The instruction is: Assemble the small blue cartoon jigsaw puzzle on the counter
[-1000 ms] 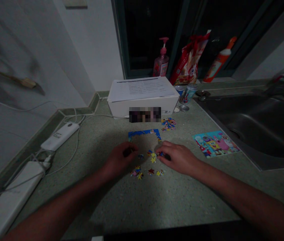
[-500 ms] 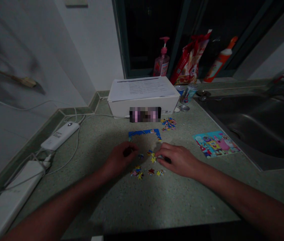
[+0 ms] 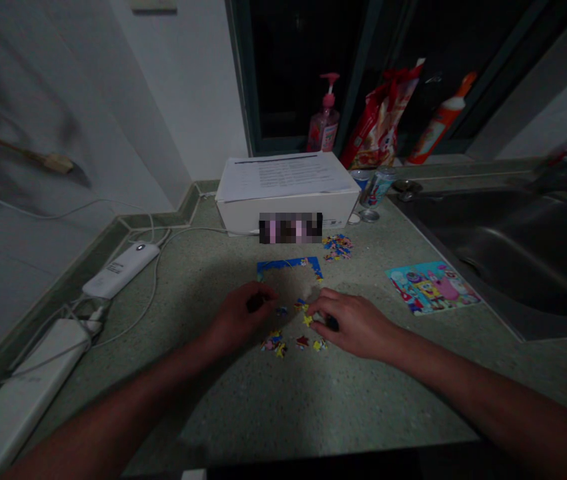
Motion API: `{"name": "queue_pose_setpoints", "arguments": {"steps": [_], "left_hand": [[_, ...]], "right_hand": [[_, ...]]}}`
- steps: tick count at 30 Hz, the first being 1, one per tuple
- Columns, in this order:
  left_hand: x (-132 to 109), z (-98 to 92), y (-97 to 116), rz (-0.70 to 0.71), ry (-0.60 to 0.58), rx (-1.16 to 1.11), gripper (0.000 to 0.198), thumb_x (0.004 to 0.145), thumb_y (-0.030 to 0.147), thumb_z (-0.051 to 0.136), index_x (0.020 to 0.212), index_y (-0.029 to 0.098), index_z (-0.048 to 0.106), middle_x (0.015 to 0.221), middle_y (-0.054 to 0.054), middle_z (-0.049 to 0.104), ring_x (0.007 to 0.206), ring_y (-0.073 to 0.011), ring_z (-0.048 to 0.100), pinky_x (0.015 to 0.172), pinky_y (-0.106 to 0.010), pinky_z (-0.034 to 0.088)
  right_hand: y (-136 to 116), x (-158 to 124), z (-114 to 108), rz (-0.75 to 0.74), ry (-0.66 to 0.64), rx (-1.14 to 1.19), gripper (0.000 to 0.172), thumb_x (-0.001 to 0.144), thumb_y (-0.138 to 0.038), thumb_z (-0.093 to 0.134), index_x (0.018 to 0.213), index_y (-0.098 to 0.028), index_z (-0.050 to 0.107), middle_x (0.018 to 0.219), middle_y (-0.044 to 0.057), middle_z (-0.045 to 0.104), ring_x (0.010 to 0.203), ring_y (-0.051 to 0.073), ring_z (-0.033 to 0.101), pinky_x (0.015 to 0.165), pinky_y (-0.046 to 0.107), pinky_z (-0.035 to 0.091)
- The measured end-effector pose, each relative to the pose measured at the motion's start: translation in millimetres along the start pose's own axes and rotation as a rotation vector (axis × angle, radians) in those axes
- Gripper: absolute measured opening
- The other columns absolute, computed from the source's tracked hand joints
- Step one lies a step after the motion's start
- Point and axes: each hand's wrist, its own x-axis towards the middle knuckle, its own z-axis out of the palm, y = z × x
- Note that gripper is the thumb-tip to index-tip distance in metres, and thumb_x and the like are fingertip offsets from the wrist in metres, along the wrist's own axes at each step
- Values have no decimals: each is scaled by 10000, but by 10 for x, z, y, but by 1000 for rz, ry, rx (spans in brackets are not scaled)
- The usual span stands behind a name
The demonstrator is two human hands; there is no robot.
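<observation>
Jigsaw pieces (image 3: 302, 341) lie mid-frame near left hand (image 3: 246, 308) and right hand (image 3: 353, 323), both curled; grip cannot be told. Sideways brushing could scatter them.

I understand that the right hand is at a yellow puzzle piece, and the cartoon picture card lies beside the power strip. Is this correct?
Only the card's place is wrong: in the head view, the cartoon picture card lies beside the sink. The right hand is indeed at a yellow puzzle piece.
</observation>
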Motion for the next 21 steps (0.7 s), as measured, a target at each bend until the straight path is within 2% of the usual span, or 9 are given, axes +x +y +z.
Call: {"name": "queue_pose_setpoints", "arguments": {"steps": [14,21], "left_hand": [[9,15,-30,10,7,23,230,837,445,691,923,239,747,858,-71,766,773,-253,678,733,-401,533],[12,15,-48,13,7,4,189,847,433,705,920,265,751,868,-78,765,770,-252,663,727,-409,535]], "right_hand": [[9,7,-6,1,-32,-18,137,935,-221,721,1070,-235,746,1001,39,712,852,200,703,720,318,468],[116,37,-44,-35,32,-4,133,943,-236,707,1073,-245,732,1013,38,721,875,199,707,740,318,506]]}}
